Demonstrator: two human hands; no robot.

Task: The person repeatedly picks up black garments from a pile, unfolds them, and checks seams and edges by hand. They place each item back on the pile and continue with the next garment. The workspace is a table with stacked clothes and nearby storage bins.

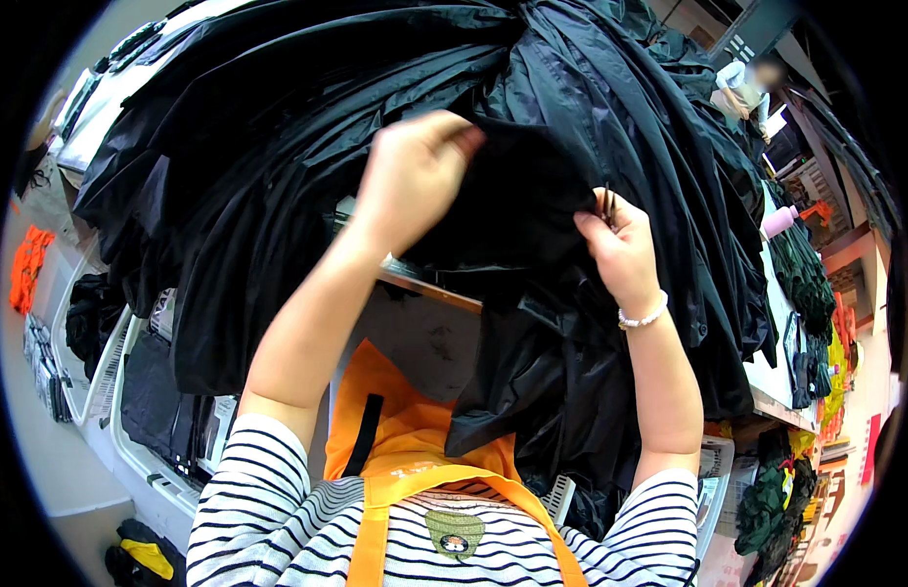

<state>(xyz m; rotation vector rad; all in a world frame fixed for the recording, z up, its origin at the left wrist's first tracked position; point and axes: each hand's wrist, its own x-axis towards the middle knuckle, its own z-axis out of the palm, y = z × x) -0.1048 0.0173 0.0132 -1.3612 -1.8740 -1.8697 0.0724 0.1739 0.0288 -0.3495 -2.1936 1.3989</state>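
Observation:
A big heap of shiny black garments (307, 147) covers the work table in front of me. My left hand (412, 171) is raised and pinches a fold of the black fabric near the top of a dark panel (517, 196). My right hand (620, 249), with a bead bracelet on its wrist, grips the same panel's right edge and holds a small thin tool, probably snips, between its fingers. The fabric hangs down over the table edge (429, 287) toward my orange apron (415, 440).
White crates (131, 391) with dark clothes stand on the floor at my left, beside an orange item (28, 264). Green garments (806, 279) lie along a table at the right. A person (747, 88) sits far back at the upper right.

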